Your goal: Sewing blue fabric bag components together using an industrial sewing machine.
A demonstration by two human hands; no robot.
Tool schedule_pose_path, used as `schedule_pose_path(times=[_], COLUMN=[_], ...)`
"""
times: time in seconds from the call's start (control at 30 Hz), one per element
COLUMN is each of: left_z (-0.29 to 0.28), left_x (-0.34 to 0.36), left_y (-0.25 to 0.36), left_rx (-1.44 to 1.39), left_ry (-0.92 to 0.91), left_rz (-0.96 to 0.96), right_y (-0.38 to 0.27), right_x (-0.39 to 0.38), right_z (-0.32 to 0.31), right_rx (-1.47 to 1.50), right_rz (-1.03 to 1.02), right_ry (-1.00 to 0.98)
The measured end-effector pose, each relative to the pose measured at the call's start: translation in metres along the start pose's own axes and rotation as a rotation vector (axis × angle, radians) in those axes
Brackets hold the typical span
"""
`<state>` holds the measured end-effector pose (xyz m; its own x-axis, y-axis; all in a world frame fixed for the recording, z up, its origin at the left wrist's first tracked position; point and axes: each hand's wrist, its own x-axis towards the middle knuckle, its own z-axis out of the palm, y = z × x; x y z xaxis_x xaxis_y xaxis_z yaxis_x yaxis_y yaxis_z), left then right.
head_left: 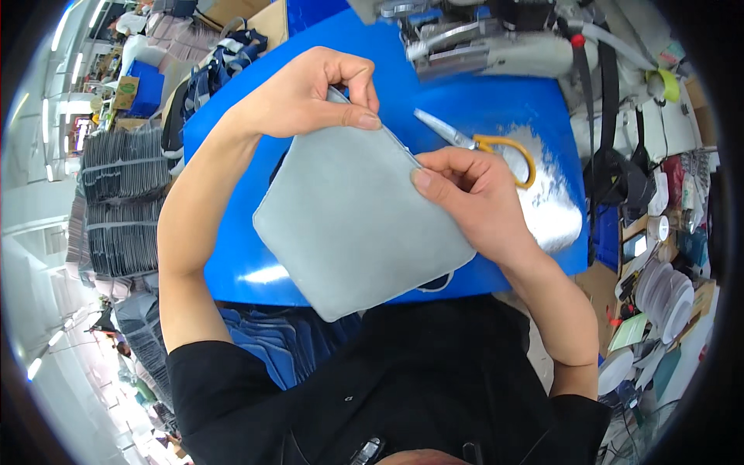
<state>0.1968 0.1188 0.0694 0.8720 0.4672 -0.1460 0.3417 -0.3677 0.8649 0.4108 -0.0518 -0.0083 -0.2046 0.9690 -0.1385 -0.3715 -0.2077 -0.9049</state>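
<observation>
A light grey fabric panel (360, 217) with stitched edges hangs tilted between my two hands, above a blue tabletop (232, 225). My left hand (325, 89) pinches its upper corner between thumb and curled fingers. Lower along the right-hand edge, my right hand (469, 186) grips the seam, thumb on top and fingertips tucked behind. Scissors with yellow handles (504, 147) lie just past my right hand, blades pointing up and left. Something dark and a thin pale loop show from under the panel; what they belong to is hidden.
A sewing machine (496, 46) stands at the table's far right. Bundled stacks of grey pieces (124, 201) rise on the left. Blue fabric pieces (279, 341) lie below the near edge by my lap. Dark straps (225, 62) pile up far left; white spools (666, 298) stand at right.
</observation>
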Motion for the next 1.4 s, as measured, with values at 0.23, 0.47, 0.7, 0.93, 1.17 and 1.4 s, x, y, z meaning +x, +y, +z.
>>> schedule_pose_path(times=[0.23,0.47,0.7,0.93,1.17,1.4], left_z=[-0.049,-0.059,-0.073,-0.08,-0.028,0.123], left_x=[0.04,0.055,0.065,0.079,0.042,-0.041], left_y=[-0.015,-0.02,-0.021,-0.044,-0.043,0.004], left_rx=[0.073,0.198,0.516,0.613,0.857,1.048], left_ry=[-0.013,0.08,0.082,0.178,0.597,0.648], left_rz=[-0.062,-0.053,0.012,0.162,0.361,0.121], right_y=[-0.029,-0.026,-0.025,-0.025,-0.025,-0.009], right_x=[0.041,0.055,0.066,0.07,0.065,0.006], right_z=[-0.005,-0.013,-0.007,-0.008,-0.017,-0.031], right_rx=[0.082,0.045,0.104,0.194,0.368,0.084], right_rz=[0.094,0.044,-0.009,-0.069,-0.035,-0.069], right_ry=[0.126,0.18,0.244,0.352,0.177,0.006])
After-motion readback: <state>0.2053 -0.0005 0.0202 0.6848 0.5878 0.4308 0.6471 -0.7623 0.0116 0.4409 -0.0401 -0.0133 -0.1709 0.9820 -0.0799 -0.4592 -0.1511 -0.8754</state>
